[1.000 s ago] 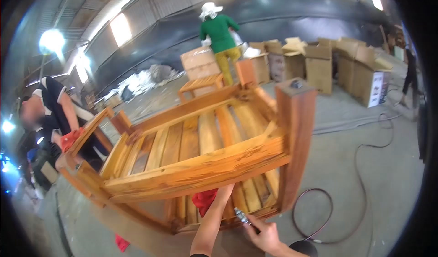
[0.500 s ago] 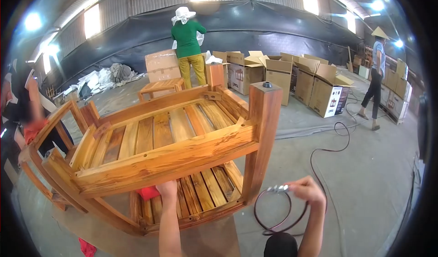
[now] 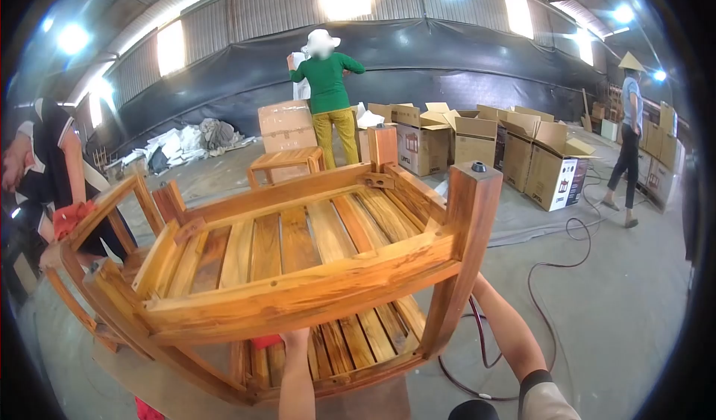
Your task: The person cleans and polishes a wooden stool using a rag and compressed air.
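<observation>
A slatted wooden furniture frame with thick legs and a lower slatted shelf fills the middle of the view. My left hand reaches in under the upper rail, beside a red cloth; its fingers are hidden behind the wood. On the right, my forearm goes behind the right-hand leg, which hides my right hand and whatever it holds. A dark red hose hangs close to that arm.
A co-worker's hand with a red cloth is at another wooden frame on the left. A person in green stands behind, near cardboard boxes. Another person is at right. The hose trails over the floor.
My right arm has moved forward and left, taking the hand with its metal tool behind the leg. The view has shifted, and the person in green has raised white material.
</observation>
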Demonstrator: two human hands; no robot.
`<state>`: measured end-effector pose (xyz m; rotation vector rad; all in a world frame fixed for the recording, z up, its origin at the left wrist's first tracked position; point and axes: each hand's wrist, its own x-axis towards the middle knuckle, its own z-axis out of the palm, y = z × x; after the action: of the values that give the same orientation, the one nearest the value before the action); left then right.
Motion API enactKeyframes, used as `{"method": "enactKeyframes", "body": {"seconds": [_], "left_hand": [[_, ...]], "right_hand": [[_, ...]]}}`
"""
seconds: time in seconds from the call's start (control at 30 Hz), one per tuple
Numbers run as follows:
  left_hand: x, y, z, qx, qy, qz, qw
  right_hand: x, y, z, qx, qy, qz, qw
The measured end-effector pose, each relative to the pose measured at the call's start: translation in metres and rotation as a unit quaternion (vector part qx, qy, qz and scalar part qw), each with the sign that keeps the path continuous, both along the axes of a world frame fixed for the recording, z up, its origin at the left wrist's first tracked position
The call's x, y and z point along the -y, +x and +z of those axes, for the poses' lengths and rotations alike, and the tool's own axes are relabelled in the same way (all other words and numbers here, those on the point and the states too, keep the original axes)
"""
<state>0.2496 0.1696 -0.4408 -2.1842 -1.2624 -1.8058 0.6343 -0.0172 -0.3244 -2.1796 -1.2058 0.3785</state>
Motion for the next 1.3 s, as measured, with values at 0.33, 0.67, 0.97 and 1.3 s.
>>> {"method": "enactKeyframes", "body": {"seconds": [0.33, 0.67, 0.97, 1.3], "left_hand": [[0.015, -0.002, 0.018, -0.059, -0.047, -0.009, 0.997], [0.06, 0.09, 0.051, 0.037, -0.119, -0.217, 0.968], [0.04, 0.278, -0.021, 0.078, -0.206, -0.513, 0.83], [0.055, 0.256, 0.002, 0.028, -0.094, -0.286, 0.953]], "right_hand": [[-0.028, -0.001, -0.016, 0.025, 0.007, -0.01, 1.0], [0.034, -0.01, -0.042, 0.013, 0.169, -0.079, 0.982], [0.176, -0.12, -0.047, -0.12, 0.134, -0.165, 0.97], [0.213, -0.152, -0.04, -0.123, 0.163, -0.167, 0.965]]}}
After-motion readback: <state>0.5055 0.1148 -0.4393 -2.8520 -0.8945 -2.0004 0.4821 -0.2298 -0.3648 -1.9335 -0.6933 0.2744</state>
